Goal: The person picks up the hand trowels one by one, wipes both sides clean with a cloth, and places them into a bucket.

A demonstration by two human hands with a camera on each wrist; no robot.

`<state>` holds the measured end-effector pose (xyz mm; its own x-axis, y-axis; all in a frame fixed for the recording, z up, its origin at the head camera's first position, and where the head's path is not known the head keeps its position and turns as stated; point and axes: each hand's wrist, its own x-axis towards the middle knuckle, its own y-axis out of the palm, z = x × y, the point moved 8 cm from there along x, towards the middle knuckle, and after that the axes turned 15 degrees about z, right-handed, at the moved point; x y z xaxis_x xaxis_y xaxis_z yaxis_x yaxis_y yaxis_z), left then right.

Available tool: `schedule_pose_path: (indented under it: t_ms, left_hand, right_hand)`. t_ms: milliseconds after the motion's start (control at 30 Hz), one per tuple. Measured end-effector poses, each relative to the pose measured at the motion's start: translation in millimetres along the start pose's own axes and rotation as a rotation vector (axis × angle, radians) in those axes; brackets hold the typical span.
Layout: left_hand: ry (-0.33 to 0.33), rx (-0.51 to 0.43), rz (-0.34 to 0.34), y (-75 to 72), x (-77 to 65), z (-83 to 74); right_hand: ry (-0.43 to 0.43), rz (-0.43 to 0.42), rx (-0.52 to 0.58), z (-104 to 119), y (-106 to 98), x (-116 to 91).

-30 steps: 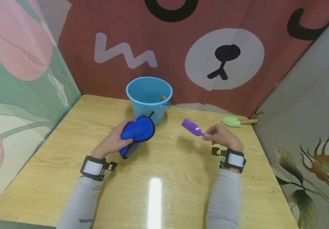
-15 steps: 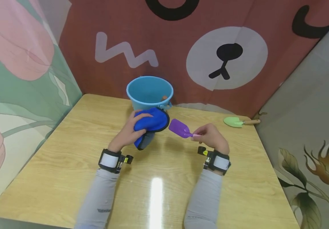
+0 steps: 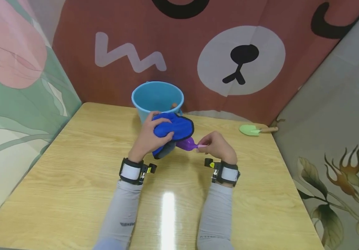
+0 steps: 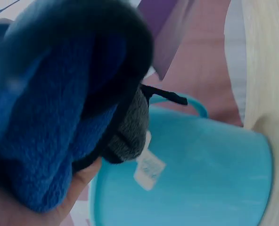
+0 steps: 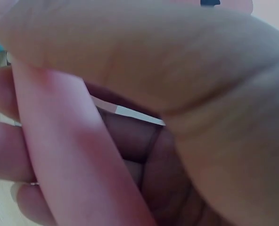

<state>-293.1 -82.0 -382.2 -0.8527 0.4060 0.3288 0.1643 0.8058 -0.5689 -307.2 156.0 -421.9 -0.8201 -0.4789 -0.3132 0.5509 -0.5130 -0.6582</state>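
My left hand (image 3: 149,137) grips a folded cleaning cloth (image 3: 176,127), blue on one face and grey on the other, with black edging. In the left wrist view the bunched cloth (image 4: 54,113) fills the near left, a white tag hanging below it. My right hand (image 3: 218,147) pinches the pink handle (image 5: 83,146) of a small purple scoop (image 3: 186,144) between thumb and fingers. The scoop's blade points left, its tip hidden behind the cloth in the head view. Both hands are above the wooden table, in front of a light blue bucket (image 3: 141,113).
The bucket stands at the back of the table (image 3: 73,180), with a small orange-brown thing (image 3: 174,105) inside. A green trowel (image 3: 250,130) with a wooden handle lies near the back right corner. Printed curtains hang behind and at both sides.
The left hand has carried the cloth to the right, in front of the bucket. The right hand has brought the scoop left until its blade overlaps the cloth.
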Motion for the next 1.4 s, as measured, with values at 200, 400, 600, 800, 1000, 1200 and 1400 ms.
schedule_pose_path:
  t_ms: [200, 400, 600, 800, 1000, 1200, 1400]
  left_hand:
    - [0.007, 0.015, -0.096, 2.7, 4.5, 1.8]
    - [0.069, 0.095, -0.112, 9.3, 6.2, -2.7]
    - [0.043, 0.232, -0.065, 21.8, 7.4, -9.0]
    - [-0.017, 0.379, 0.022, 34.2, 9.9, -14.0]
    - [-0.004, 0.55, 0.181, 55.1, 14.9, -21.1]
    - [-0.05, 0.623, 0.289, 71.9, 15.6, -20.7]
    - [-0.076, 0.629, 0.283, 71.2, 14.1, -21.9]
  right_hand:
    - [0.005, -0.004, -0.008, 3, 3, 1]
    - [-0.028, -0.012, -0.033, 8, 4, 2]
    - [-0.078, -0.034, -0.052, 16, 3, 4]
    - [-0.078, -0.093, -0.055, 20, -1, 5]
    - [-0.054, -0.12, -0.063, 25, -1, 7]
    - [-0.059, -0.105, -0.093, 28, 0, 10]
    - [-0.068, -0.09, -0.089, 24, 2, 15]
